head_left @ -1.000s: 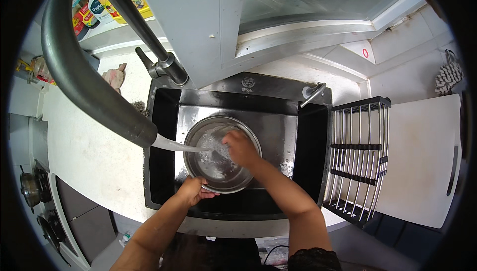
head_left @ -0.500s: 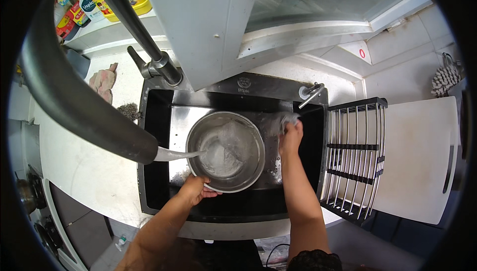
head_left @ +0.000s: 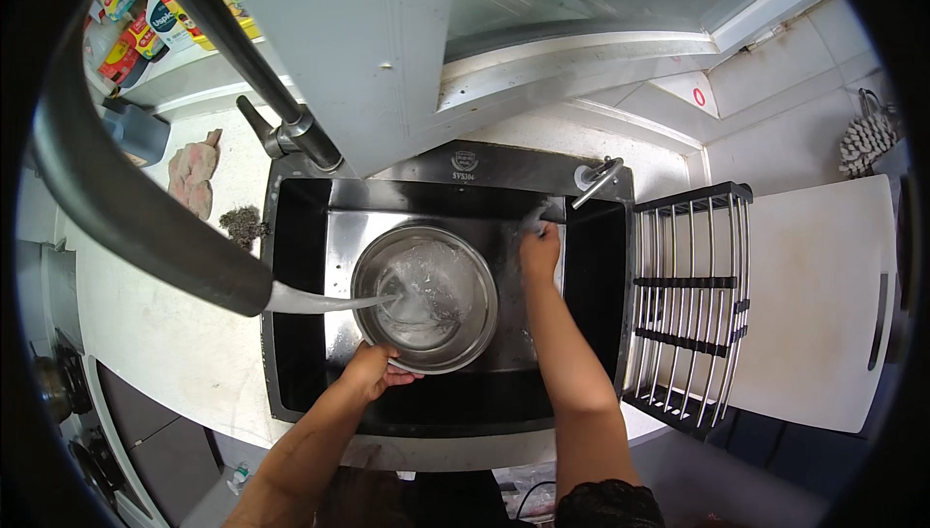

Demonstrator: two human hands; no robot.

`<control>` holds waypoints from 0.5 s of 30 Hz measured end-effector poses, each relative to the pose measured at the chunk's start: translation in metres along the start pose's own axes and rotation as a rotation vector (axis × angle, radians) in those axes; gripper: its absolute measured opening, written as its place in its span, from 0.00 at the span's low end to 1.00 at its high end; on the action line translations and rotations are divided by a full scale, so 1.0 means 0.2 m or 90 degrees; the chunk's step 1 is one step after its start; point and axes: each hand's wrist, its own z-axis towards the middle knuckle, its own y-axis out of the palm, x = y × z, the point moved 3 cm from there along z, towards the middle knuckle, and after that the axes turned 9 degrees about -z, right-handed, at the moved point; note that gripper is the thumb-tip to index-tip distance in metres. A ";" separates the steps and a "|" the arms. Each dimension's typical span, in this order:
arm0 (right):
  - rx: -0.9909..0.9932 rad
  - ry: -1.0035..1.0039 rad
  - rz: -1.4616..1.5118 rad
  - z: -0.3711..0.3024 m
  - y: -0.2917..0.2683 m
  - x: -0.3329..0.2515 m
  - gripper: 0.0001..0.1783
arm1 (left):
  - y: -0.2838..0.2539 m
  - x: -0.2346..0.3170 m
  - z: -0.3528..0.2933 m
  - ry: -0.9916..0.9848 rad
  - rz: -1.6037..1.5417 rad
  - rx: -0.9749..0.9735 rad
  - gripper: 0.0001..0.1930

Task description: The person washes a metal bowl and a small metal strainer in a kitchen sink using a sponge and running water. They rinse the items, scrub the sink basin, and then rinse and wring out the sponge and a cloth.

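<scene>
A round stainless steel basin [head_left: 481, 323] sits in the dark sink [head_left: 378, 414] with water in it. My left hand [head_left: 374, 371] grips its near rim, thumb on top and fingers curled beneath. From the pull-down faucet [head_left: 223, 266] a stream of water [head_left: 315, 300] pours into the basin, stirring the surface. Beyond the basin on the right, my right hand [head_left: 540, 257] is closed around a pale, crumpled, see-through thing [head_left: 545, 216] low in the sink. Motion blurs that thing, so its kind cannot be made out.
A metal roll-up rack [head_left: 688, 305] lies at the sink's right, partly over a white board [head_left: 814, 305]. Left on the counter are a steel wool scourer [head_left: 242, 226] and a pinkish cloth [head_left: 194, 174]. A small spout [head_left: 598, 182] and an open window frame [head_left: 387, 63] stand behind.
My right hand has moved left and slightly farther away with the pale thing. My left hand stays on the basin's rim. The whole view has shifted slightly.
</scene>
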 end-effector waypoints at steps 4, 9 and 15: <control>-0.122 -0.420 -0.204 -0.55 0.08 -0.22 0.13 | 0.01 0.00 -0.02 -0.003 0.020 -0.005 0.17; -0.268 -0.776 -0.477 -0.69 0.41 -0.06 0.14 | 0.03 0.02 -0.05 -0.001 0.018 0.000 0.17; -0.372 -0.774 -0.751 -0.55 0.25 -0.05 0.09 | -0.02 -0.03 -0.01 -0.026 0.025 -0.011 0.19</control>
